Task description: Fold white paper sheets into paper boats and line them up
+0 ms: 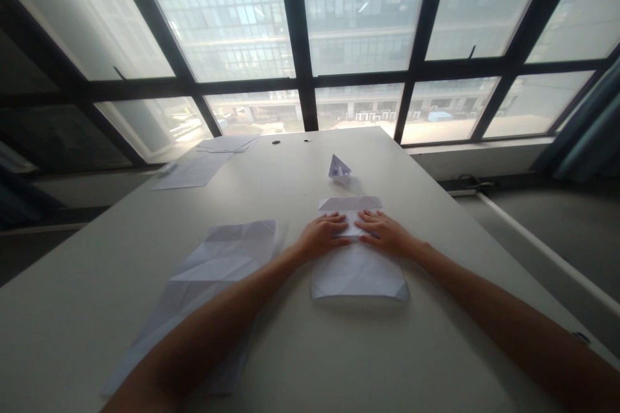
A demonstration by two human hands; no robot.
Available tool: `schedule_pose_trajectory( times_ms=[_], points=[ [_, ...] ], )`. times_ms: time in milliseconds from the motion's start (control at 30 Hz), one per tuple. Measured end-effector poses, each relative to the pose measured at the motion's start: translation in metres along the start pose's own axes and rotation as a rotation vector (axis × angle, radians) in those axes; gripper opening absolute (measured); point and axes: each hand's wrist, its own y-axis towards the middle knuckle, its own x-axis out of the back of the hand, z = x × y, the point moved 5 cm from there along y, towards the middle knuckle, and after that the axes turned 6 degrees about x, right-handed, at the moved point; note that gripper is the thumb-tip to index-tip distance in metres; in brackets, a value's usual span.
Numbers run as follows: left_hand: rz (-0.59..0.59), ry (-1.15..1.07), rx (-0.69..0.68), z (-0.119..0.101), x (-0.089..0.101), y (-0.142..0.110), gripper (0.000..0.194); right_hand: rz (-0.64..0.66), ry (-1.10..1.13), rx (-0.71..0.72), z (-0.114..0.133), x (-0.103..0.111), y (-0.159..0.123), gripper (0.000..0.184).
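Note:
A white sheet of paper (358, 275) with fold lines and turned-in corners lies on the table in front of me. My left hand (323, 234) rests flat on its left half, fingers stretched toward the middle. From the other side my right hand (386, 233) lies flat on the right half, fingers spread. The fingertips of both hands are close together but apart. Just beyond the sheet stands a small folded paper boat (339, 169). A larger creased sheet (217, 264) lies to the left, partly hidden under my left forearm.
Several flat paper sheets (194, 170) lie at the far left of the white table (285, 348). Two round holes are near its far edge. Behind it are large windows (358, 13) with dark frames. A blue curtain (591, 122) hangs at the right.

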Motion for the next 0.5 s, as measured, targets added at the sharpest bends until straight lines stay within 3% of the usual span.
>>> schedule_pose_trajectory(
  times_ms=[200,300,500],
  points=[
    [-0.037,-0.083,0.023,0.007,0.002,0.001,0.037,-0.036,0.019,0.063,-0.001,0.009,-0.003,0.045],
    [-0.085,-0.179,0.053,0.011,0.002,0.002,0.027,-0.098,0.099,0.078,-0.006,0.013,-0.004,0.034],
    [-0.272,-0.447,0.203,0.025,0.011,0.002,0.025,-0.35,0.285,-0.119,-0.023,0.023,-0.009,0.031]
  ],
)
